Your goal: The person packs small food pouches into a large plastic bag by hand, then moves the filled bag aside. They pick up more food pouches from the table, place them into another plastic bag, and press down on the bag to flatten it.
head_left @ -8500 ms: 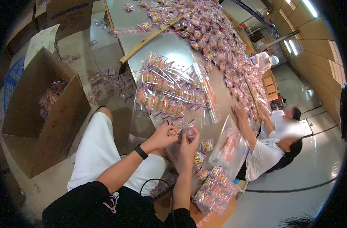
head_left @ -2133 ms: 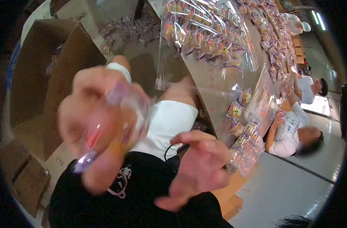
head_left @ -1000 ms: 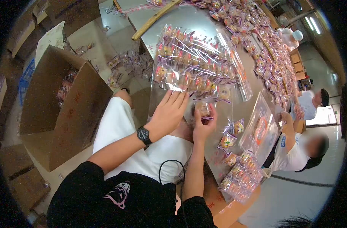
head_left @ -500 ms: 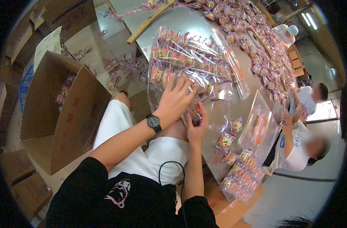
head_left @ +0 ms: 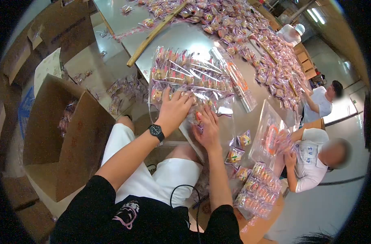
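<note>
A large clear plastic bag [head_left: 185,67] lies at the table's near edge, with rows of small wrapped snacks inside. My left hand [head_left: 175,109], with a black watch on the wrist, rests on its near end, fingers spread over the film. At the bag's near end, my right hand [head_left: 208,129] curls around a small wrapped snack [head_left: 199,116] that is partly hidden by the fingers. Right of that hand, a few loose wrapped snacks [head_left: 235,154] lie on the table.
Flat printed bags [head_left: 239,83] lie right of the filled bag. A wooden stick [head_left: 157,34] and a large heap of wrapped snacks [head_left: 250,44] lie beyond. A filled pack [head_left: 259,190] sits front right. At left stands an open carton [head_left: 82,142]. Co-workers [head_left: 311,156] work along the right.
My right hand has brought the wrapped snack up to the bag's near end. My left hand stays on the film, and the whole view has shifted a little.
</note>
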A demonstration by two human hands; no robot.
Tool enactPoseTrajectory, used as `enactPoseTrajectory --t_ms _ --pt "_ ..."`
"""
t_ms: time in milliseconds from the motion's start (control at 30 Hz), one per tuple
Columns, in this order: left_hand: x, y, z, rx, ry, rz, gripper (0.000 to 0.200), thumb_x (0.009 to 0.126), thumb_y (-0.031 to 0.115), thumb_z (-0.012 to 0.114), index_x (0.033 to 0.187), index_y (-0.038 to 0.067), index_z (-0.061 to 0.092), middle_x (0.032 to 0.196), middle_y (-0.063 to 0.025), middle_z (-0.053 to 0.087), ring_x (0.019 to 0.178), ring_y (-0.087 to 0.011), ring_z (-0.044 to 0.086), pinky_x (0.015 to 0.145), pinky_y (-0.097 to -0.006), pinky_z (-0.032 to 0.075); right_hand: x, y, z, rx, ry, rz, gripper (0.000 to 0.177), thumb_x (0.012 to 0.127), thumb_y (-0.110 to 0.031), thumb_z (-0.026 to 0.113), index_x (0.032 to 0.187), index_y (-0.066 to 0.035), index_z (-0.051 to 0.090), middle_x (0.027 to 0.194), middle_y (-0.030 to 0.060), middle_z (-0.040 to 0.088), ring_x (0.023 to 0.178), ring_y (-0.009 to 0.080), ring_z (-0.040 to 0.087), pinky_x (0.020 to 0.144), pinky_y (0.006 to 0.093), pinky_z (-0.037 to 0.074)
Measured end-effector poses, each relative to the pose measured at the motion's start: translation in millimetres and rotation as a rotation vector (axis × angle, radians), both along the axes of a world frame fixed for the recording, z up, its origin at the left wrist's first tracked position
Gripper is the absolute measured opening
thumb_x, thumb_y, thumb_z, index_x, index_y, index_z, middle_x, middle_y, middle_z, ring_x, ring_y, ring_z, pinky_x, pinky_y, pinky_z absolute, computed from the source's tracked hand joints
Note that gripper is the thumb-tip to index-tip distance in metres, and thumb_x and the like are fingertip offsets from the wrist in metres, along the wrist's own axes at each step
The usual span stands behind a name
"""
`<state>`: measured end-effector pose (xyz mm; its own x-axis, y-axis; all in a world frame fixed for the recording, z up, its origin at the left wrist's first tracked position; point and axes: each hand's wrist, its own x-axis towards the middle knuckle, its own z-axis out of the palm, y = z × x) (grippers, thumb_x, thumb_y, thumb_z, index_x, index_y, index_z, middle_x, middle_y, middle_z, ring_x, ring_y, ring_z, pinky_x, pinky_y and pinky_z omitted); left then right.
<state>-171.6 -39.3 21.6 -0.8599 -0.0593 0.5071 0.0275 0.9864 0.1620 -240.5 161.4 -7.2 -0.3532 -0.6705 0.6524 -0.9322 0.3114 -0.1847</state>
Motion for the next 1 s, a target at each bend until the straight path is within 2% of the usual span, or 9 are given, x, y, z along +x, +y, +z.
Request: enactPoseTrajectory --t_ms 100,233,300,400,500,600,667,900,1000 --pt "-6.5 1.5 -4.1 -0.026 -0.007 0.027 0.039 0.089 0.018 0.068 0.129 0.018 0.066 0.138 -0.0027 0.064 0.135 -0.0256 0.054 0.117 -0.0624 0.030 -16.9 4.3 4.3 0.103 0.027 0.052 0.066 0.078 -0.016 0.086 0.134 -0.013 0.052 0.139 0.0153 0.065 0.135 0.0355 0.058 0.106 0.0518 0.046" --pt "-9.3 4.7 -3.3 -0.050 -0.048 0.049 0.038 0.091 0.015 0.065 0.129 0.019 0.066 0.139 -0.0023 0.065 0.134 -0.0268 0.054 0.117 -0.0658 0.028 -27.3 -3.0 25.8 0.256 0.001 0.088 0.057 0.082 -0.031 0.087 0.128 -0.014 0.057 0.133 0.0146 0.067 0.135 0.0375 0.058 0.110 0.0532 0.045" --pt "-9.5 4.5 -1.3 -0.009 -0.001 0.035 0.034 0.091 0.015 0.064 0.124 0.016 0.068 0.133 -0.0043 0.068 0.133 -0.0281 0.055 0.117 -0.0673 0.028 -29.9 -6.6 32.9 0.294 -0.130 0.050 0.054 0.083 -0.036 0.086 0.124 -0.013 0.060 0.134 0.0156 0.067 0.135 0.0391 0.058 0.111 0.0520 0.046" --pt "-12.6 3.5 0.6 0.006 0.009 0.036 0.031 0.089 0.017 0.065 0.119 0.014 0.072 0.126 -0.0060 0.071 0.130 -0.0299 0.057 0.116 -0.0682 0.030 -44.1 -9.3 29.2 0.212 0.037 0.050 0.064 0.082 -0.044 0.087 0.124 -0.005 0.058 0.133 0.0194 0.068 0.106 0.0410 0.071 0.086 0.0487 0.058" --pt "-16.3 5.1 -4.4 0.013 0.021 0.064 0.032 0.086 0.023 0.069 0.116 0.014 0.073 0.127 -0.0054 0.070 0.128 -0.0322 0.058 0.115 -0.0677 0.031 -45.1 -8.6 16.5 0.107 0.077 -0.017 0.063 0.082 -0.043 0.086 0.128 -0.007 0.062 0.129 0.0143 0.071 0.119 0.0343 0.067 0.098 0.0490 0.050" --pt "-18.3 5.8 -11.1 0.023 0.137 0.081 0.034 0.081 0.022 0.072 0.115 0.013 0.073 0.123 -0.0071 0.070 0.125 -0.0322 0.058 0.110 -0.0631 0.037 -45.2 -9.3 2.6 0.116 0.090 -0.172 0.049 0.085 -0.044 0.082 0.119 -0.010 0.072 0.130 0.0125 0.070 0.123 0.0330 0.065 0.104 0.0479 0.047" --pt "-12.4 6.9 0.8 0.047 0.166 0.058 0.038 0.080 0.021 0.074 0.117 0.010 0.073 0.117 -0.0083 0.073 0.121 -0.0296 0.060 0.108 -0.0604 0.040 -40.9 -15.3 2.0 0.110 0.077 -0.251 0.051 0.083 -0.040 0.084 0.124 -0.013 0.073 0.130 0.0113 0.069 0.119 0.0325 0.065 0.101 0.0470 0.046" --pt "-11.7 3.7 -11.5 -0.014 0.088 0.090 0.049 0.082 0.023 0.073 0.130 0.010 0.068 0.132 -0.0083 0.069 0.128 -0.0294 0.058 0.110 -0.0555 0.038 -25.7 -37.5 7.8 0.128 0.034 -0.386 0.045 0.084 -0.038 0.083 0.120 -0.012 0.077 0.131 0.0124 0.067 0.120 0.0345 0.060 0.101 0.0491 0.045" --pt "-6.0 1.4 -7.1 -0.074 0.129 0.063 0.049 0.086 0.021 0.069 0.134 0.009 0.066 0.135 -0.0088 0.068 0.133 -0.0309 0.056 0.114 -0.0572 0.035 -16.9 -39.8 25.1 0.131 0.069 -0.372 0.049 0.090 -0.043 0.075 0.131 -0.015 0.072 0.133 0.0129 0.066 0.126 0.0362 0.059 0.113 0.0521 0.039"
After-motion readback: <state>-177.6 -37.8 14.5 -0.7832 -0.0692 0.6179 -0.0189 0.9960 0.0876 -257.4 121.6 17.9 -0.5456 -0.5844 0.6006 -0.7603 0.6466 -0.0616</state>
